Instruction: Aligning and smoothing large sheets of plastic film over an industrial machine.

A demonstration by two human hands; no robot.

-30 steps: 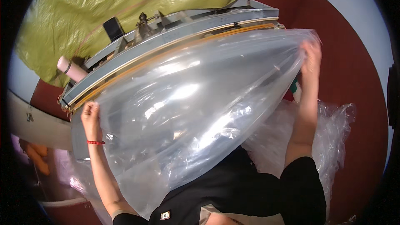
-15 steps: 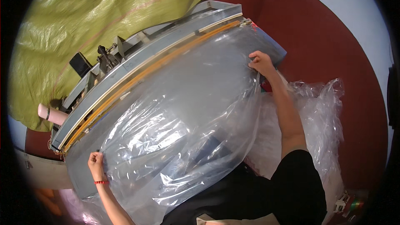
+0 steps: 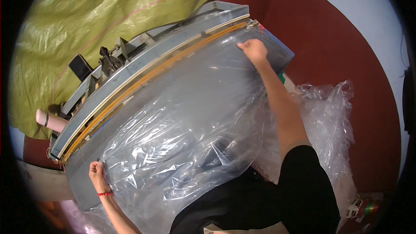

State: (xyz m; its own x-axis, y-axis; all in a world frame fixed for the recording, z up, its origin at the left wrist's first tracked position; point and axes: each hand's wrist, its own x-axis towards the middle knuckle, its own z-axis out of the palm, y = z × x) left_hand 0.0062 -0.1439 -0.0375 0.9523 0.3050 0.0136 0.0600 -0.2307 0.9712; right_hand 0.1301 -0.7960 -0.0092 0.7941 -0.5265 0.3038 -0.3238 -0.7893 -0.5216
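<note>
Between the two fists, left hand (image 3: 98, 177) and right hand (image 3: 253, 50) each pinching an edge, the clear bag (image 3: 182, 117) lies spread over the sealer (image 3: 143, 76), seemingly light, limp and slippery, best held by its corners.

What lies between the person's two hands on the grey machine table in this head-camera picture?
In the head view, a large clear plastic bag spans the stretch, lying on the table. The left hand and right hand each grip an end.

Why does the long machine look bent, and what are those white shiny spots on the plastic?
Head view: the fisheye lens curves the long grey sealing machine near the rim; white patches are light glaring off the crinkled clear plastic bag; corners go black.
</note>
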